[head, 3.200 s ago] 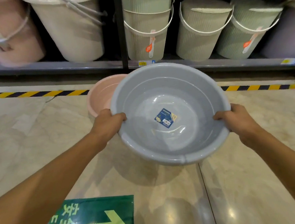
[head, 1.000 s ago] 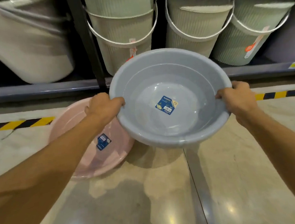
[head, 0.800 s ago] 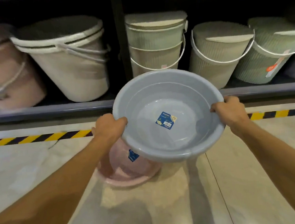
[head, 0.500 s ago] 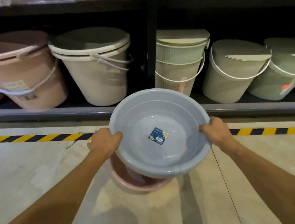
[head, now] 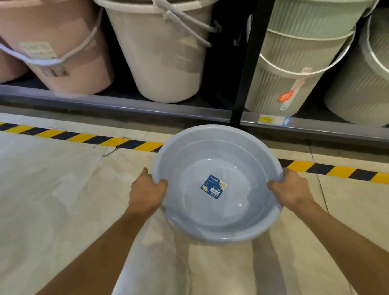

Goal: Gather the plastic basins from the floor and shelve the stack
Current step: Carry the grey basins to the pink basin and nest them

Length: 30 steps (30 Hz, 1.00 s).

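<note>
between l hand (head: 146,193) & r hand (head: 293,189): grey basin (head: 220,222), both gripping rim; pink one prob. hidden.

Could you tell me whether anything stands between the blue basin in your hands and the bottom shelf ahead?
The blue basin has bare floor ahead, but the bottom shelf is full: pink bucket, white bucket and ribbed green buckets.

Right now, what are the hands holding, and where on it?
Both hold the blue basin by its rim: the left hand on the left edge, the right hand on the right edge, thumbs hooked inside.
</note>
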Available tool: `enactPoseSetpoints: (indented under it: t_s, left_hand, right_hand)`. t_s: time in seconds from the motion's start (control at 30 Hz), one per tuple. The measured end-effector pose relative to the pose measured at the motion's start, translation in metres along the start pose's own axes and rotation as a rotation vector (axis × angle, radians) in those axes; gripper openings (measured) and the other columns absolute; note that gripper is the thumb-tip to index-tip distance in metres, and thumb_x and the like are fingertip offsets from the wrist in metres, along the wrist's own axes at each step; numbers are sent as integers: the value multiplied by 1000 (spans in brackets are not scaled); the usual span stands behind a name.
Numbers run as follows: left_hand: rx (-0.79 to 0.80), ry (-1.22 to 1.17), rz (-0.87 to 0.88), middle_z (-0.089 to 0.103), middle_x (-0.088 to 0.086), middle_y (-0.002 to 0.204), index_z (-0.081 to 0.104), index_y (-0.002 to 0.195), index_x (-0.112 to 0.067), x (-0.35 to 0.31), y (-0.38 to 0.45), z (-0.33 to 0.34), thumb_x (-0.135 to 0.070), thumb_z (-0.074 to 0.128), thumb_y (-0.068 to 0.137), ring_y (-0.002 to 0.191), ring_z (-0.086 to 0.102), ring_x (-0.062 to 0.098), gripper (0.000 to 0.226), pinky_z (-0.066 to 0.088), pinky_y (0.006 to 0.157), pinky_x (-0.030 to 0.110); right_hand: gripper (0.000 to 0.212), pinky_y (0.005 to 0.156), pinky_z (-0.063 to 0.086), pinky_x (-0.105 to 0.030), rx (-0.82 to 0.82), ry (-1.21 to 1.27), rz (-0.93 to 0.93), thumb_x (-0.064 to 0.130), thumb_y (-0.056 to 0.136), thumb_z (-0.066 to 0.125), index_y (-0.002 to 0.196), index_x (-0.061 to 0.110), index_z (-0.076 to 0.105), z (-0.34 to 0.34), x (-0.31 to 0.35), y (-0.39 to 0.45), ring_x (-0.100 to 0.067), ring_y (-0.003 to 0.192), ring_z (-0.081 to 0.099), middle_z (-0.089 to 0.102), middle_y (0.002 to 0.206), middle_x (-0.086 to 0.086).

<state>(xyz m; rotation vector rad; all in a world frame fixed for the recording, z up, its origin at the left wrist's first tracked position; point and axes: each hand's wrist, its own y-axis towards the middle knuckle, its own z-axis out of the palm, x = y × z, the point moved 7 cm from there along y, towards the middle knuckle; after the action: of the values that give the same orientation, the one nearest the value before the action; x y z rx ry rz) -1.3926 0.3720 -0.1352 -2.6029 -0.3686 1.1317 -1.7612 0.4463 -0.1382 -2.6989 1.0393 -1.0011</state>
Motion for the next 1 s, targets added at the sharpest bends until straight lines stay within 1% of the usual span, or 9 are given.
enactPoseSetpoints:
  t_s: [0.13, 0.23, 0.3, 0.43, 0.6, 0.7, 0.8, 0.9, 1.0]
  left_hand:
    - [29, -28, 0, 62, 20, 129, 56, 134, -4, 2, 0, 10, -35, 61, 83, 108, 61, 41, 60, 55, 92, 50]
    - [28, -70, -16, 68, 15, 99, 66, 111, -5, 6, -1, 16, -42, 52, 66, 90, 64, 36, 60, 53, 69, 38]
    - [4, -79, -35, 67, 14, 89, 68, 101, -5, 8, 3, 20, -41, 50, 64, 83, 64, 36, 55, 47, 62, 33]
    - [-18, -66, -42, 68, 16, 92, 68, 101, -6, 11, 9, 24, -44, 49, 65, 85, 64, 39, 55, 57, 72, 43]
    - [-13, -10, -37, 64, 13, 93, 61, 103, -14, 10, 10, 26, -48, 48, 67, 78, 63, 33, 51, 59, 66, 41]
    - [-50, 60, -5, 63, 11, 84, 67, 100, -6, 10, 12, 24, -49, 44, 67, 64, 56, 18, 59, 43, 50, 28]
    - [-77, 82, 30, 60, 6, 75, 69, 97, -5, 10, 13, 24, -49, 44, 70, 59, 50, 8, 58, 33, 45, 21]
    - [-121, 87, 47, 60, 5, 74, 70, 98, -5, 2, 9, 9, -43, 55, 82, 57, 48, 7, 44, 33, 46, 20]
    - [-186, 91, 28, 59, 5, 71, 70, 94, -5, -14, -7, -28, -42, 57, 82, 63, 53, 22, 41, 36, 50, 26]
  right_hand:
    - [29, 80, 54, -45, 36, -14, 6, 20, 85, 66, 113, 8, 63, 9, -12, 7, -40, 102, 60, 67, 104, -17]
    - [34, 82, 57, -49, 47, 14, 25, 22, 85, 68, 117, 12, 61, 13, -15, 8, -37, 99, 63, 67, 108, -16]
    - [38, 85, 58, -54, 48, 26, 32, 25, 84, 69, 120, 17, 60, 14, -16, 9, -36, 98, 64, 67, 109, -12]
    - [40, 89, 56, -58, 85, 56, 51, 34, 87, 65, 125, 27, 56, 18, -23, 6, -35, 98, 65, 65, 107, -5]
    - [28, 88, 57, -57, 94, 191, 90, 30, 90, 61, 117, 32, 55, 24, -26, 4, -34, 95, 65, 67, 106, -6]
    - [33, 88, 57, -55, 61, 145, 61, 29, 90, 61, 122, 26, 58, 24, -26, 5, -34, 95, 65, 67, 106, -6]
    - [27, 83, 57, -51, 30, 94, 36, 32, 89, 61, 115, 26, 59, 22, -24, 7, -33, 90, 65, 68, 100, -5]
    - [19, 83, 58, -52, 15, 119, 32, 32, 86, 61, 105, 27, 61, 17, -18, 7, -33, 87, 65, 69, 95, -5]
    - [14, 79, 57, -49, 9, 158, 7, 30, 83, 62, 97, 30, 61, -3, 9, -3, -33, 85, 64, 69, 93, -6]
